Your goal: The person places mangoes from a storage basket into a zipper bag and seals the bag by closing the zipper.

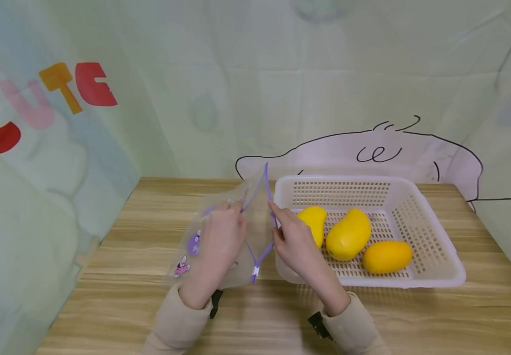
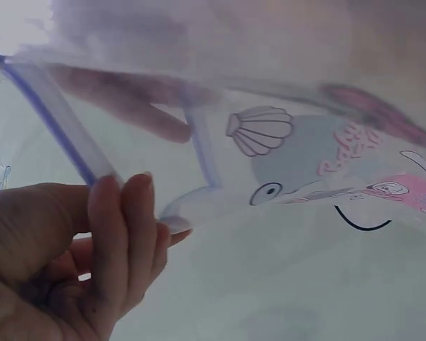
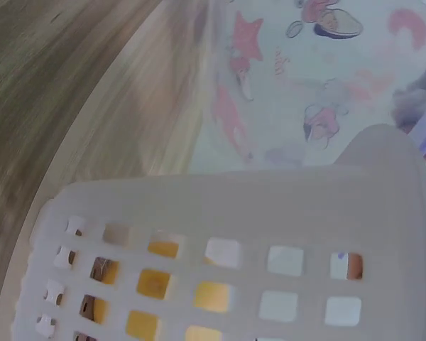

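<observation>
A clear zip bag (image 1: pixel 257 222) with a purple seal and cartoon prints stands with its mouth spread apart in the head view. My left hand (image 1: pixel 221 241) pinches one side of that mouth; the left wrist view shows the thumb and fingers (image 2: pixel 124 220) on the bag's edge. On the opposite side, my right hand (image 1: pixel 297 244) pinches the other edge, close to the basket's left rim. A white zip slider (image 1: pixel 255 270) sits at the seal's near end. The right wrist view shows the printed bag (image 3: pixel 305 78) beyond the basket wall, with the hand mostly hidden.
A white plastic basket (image 1: pixel 437 231) stands on the wooden table (image 1: pixel 140 236), right of the bag. Inside lie three yellow mangoes: one on the left (image 1: pixel 315 219), one in the middle (image 1: pixel 348 234), one on the right (image 1: pixel 388 256). A printed cloth (image 1: pixel 184 98) hangs behind.
</observation>
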A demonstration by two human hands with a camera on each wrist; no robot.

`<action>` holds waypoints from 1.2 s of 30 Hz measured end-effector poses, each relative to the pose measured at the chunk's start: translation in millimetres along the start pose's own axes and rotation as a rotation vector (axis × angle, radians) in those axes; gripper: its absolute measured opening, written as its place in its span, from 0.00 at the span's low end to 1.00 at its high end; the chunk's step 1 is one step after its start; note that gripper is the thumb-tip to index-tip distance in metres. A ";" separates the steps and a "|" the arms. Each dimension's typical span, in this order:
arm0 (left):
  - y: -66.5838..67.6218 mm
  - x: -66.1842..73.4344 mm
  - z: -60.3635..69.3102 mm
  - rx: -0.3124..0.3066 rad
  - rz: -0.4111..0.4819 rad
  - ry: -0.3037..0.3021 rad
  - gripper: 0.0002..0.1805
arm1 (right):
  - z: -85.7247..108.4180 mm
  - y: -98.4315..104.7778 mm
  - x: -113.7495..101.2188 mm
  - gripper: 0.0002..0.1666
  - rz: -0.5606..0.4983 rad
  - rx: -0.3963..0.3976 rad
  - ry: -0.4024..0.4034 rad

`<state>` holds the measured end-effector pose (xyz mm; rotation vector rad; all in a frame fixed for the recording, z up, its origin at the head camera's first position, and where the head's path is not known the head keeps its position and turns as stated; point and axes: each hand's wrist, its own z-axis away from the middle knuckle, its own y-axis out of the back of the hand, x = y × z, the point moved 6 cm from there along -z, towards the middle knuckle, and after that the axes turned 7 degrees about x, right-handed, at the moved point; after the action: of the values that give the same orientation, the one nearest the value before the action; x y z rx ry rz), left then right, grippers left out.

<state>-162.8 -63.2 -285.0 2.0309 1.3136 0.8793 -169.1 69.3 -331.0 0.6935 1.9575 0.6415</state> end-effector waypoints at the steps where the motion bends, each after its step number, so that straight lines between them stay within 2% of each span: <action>1: 1.0 -1.5 0.1 0.022 0.002 -0.006 0.13 | 0.1 -0.1 0.2 0.31 0.003 0.000 0.004; 5: 4.4 -7.4 0.9 0.049 0.015 -0.023 0.10 | 0.3 -1.0 1.7 0.31 0.002 -0.001 0.007; 11: 9.0 -17.3 2.1 0.047 -0.004 -0.031 0.02 | 1.0 -1.7 5.5 0.32 -0.003 -0.017 -0.029; 18: 12.9 -31.6 2.3 0.049 -0.012 0.010 0.02 | 2.5 -2.2 9.6 0.31 0.006 -0.029 -0.052; 25: 20.9 -42.6 3.1 0.109 -0.052 0.028 0.08 | 2.8 -2.8 14.8 0.31 0.026 -0.050 -0.087; 31: 22.8 -49.7 4.2 0.128 -0.051 0.061 0.04 | 2.0 -1.0 17.9 0.31 0.029 -0.047 -0.090; 36: 22.0 -51.5 3.8 0.151 -0.021 0.058 0.03 | 1.4 -0.2 18.9 0.30 0.025 -0.038 -0.080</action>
<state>-163.3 -119.2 -282.5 2.1156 1.4707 0.8583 -175.7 82.4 -343.0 0.7105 1.8613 0.6550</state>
